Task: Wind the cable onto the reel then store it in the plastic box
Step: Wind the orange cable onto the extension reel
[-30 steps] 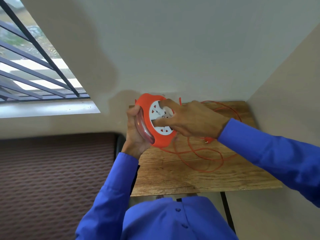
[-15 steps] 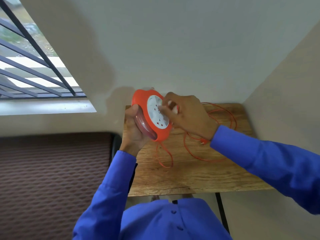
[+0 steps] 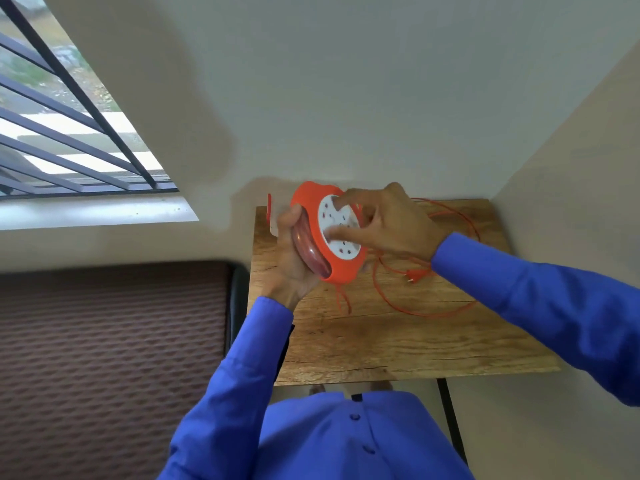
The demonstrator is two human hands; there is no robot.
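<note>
I hold an orange cable reel point(image 3: 341, 270) with a white socket face upright above the wooden table point(image 3: 381, 341). My left hand point(image 3: 289, 261) grips its back and clear rim from the left. My right hand point(image 3: 391, 223) rests fingers and thumb on the white face. A thin orange cable point(image 3: 415, 310) hangs from the reel's bottom and lies in loose loops on the table; its plug point(image 3: 414, 276) lies just right of the reel. A plastic box with a red clip point(image 3: 269, 211) peeks out behind my left hand, mostly hidden.
The small table stands in a corner, with walls behind and to the right. A dark woven mat point(image 3: 110, 358) covers the floor on the left. A barred window point(image 3: 69, 133) is at upper left.
The loops of loose cable on the table have shrunk. My right hand has turned on the reel's white face, and the plug end has slid closer to the reel.
</note>
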